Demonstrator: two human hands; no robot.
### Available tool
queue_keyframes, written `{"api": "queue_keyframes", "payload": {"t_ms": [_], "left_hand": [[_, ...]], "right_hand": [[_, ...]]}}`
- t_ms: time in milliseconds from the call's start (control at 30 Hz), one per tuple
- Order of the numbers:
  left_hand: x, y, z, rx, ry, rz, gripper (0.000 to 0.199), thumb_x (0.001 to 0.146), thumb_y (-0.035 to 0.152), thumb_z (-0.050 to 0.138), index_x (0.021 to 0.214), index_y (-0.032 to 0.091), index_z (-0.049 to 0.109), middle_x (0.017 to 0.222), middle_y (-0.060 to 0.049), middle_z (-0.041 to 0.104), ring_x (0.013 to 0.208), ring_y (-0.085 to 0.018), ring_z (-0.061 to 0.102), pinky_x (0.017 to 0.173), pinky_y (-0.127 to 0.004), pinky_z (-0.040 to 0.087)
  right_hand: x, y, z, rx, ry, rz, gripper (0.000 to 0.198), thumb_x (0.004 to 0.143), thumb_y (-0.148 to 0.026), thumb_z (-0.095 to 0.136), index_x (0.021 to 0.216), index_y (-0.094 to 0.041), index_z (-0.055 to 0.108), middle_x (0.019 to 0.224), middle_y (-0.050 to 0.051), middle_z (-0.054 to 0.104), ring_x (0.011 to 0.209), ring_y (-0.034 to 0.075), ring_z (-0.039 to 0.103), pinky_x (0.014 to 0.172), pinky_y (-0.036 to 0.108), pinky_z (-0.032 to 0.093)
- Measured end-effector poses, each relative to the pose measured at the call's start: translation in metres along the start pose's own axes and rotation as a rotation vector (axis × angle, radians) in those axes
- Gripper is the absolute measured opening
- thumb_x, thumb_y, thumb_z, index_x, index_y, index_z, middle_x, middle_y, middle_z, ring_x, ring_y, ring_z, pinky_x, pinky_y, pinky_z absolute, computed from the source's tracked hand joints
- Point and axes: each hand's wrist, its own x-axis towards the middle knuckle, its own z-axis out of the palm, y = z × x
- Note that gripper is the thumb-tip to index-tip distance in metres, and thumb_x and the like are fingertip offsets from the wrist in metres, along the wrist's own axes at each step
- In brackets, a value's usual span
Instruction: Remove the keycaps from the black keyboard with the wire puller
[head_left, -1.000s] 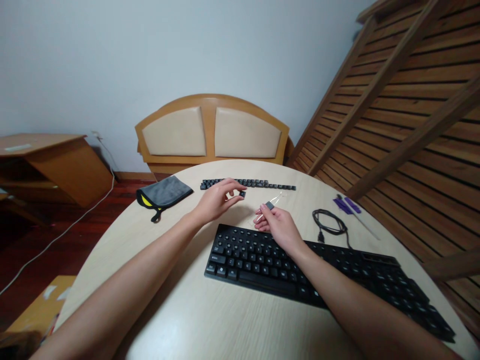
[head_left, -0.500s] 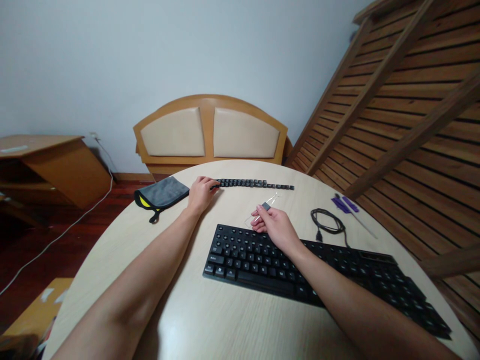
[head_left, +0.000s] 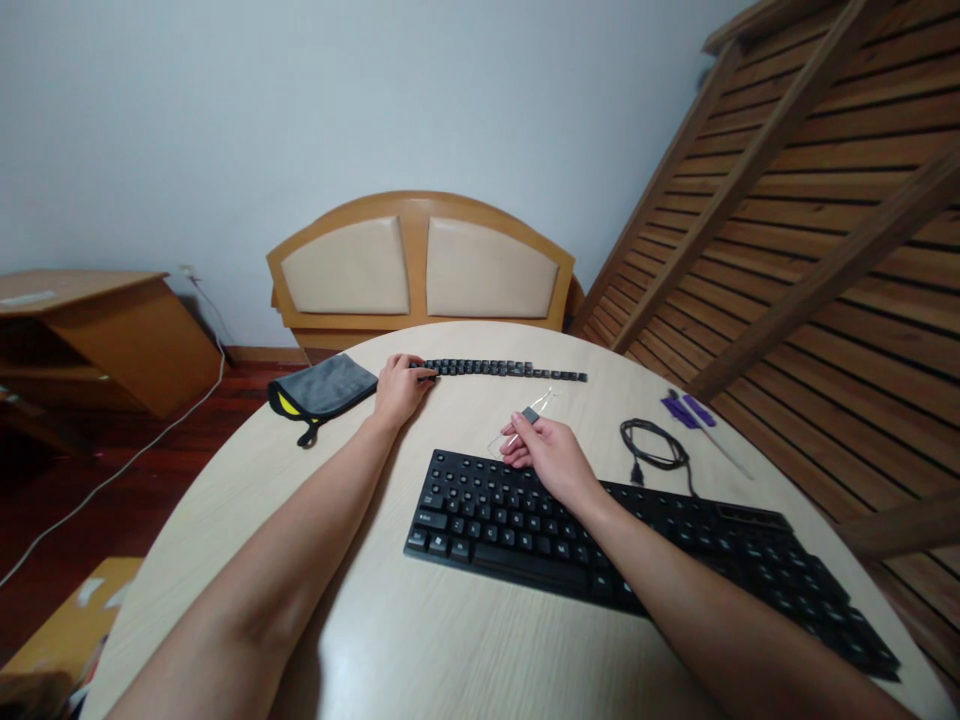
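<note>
In the head view, the left hand [head_left: 403, 388] rests at the left end of a band of small black keycaps [head_left: 487, 368] near the far edge of the table [head_left: 247, 480]. The keycaps run out to the right from its fingertips, several rows deep at first and thinning to a single row. These fingers are bent and bunched at that end; whether they are closed on a keycap cannot be told.

The right hand [head_left: 551, 455] pinches the grey middle of a thin wire tool [head_left: 531, 414] between thumb and fingers. The tool's prongs point away toward the keycaps, well apart from the left hand, and a wire loop shows beyond the fingertips on the other side.

The black keyboard [head_left: 517, 520] lies nearer, under the right wrist and forearm. A coiled black cable [head_left: 656, 445] lies behind it to the right. A grey cloth [head_left: 326, 383] lies just beside the left hand.
</note>
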Motion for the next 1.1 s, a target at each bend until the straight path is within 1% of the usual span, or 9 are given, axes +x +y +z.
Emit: {"api": "queue_keyframes", "payload": {"t_ms": [167, 400, 967, 1100], "left_hand": [[-0.0013, 0.0001, 0.0012, 0.008, -0.006, 0.018, 0.022, 0.086, 0.027, 0.065, 0.105, 0.029, 0.076, 0.117, -0.005, 0.064, 0.111, -0.029, 0.047, 0.092, -0.040, 0.045], [-0.0005, -0.0014, 0.0026, 0.021, -0.010, -0.005, 0.021, 0.088, 0.026, 0.061, 0.102, 0.028, 0.076, 0.115, -0.006, 0.064, 0.108, -0.029, 0.049, 0.090, -0.039, 0.046], [0.0010, -0.0019, 0.0046, 0.033, -0.009, -0.022, 0.022, 0.089, 0.025, 0.061, 0.105, 0.028, 0.074, 0.115, -0.007, 0.063, 0.108, -0.029, 0.050, 0.089, -0.039, 0.046], [0.0005, -0.0009, 0.0040, 0.036, -0.007, -0.019, 0.021, 0.089, 0.025, 0.061, 0.103, 0.028, 0.075, 0.115, -0.007, 0.063, 0.108, -0.029, 0.049, 0.089, -0.038, 0.046]], "right_hand": [[-0.0009, -0.0007, 0.0003, -0.003, -0.007, 0.016, 0.039, 0.085, -0.050, 0.063, 0.074, -0.012, 0.065, 0.057, 0.003, 0.065, 0.049, 0.011, 0.064, 0.046, 0.018, 0.050], [0.0008, 0.0034, 0.0003, 0.002, -0.016, -0.005, 0.042, 0.083, -0.054, 0.064, 0.074, -0.013, 0.065, 0.058, 0.004, 0.066, 0.049, 0.012, 0.064, 0.045, 0.019, 0.050], [-0.0010, 0.0014, 0.0017, -0.002, -0.019, 0.008, 0.037, 0.088, -0.045, 0.060, 0.075, -0.012, 0.065, 0.057, 0.002, 0.065, 0.049, 0.010, 0.064, 0.046, 0.017, 0.049], [-0.0011, 0.0012, 0.0012, -0.007, -0.021, 0.015, 0.036, 0.089, -0.044, 0.060, 0.075, -0.012, 0.065, 0.057, 0.002, 0.065, 0.049, 0.010, 0.064, 0.047, 0.017, 0.049]]}}
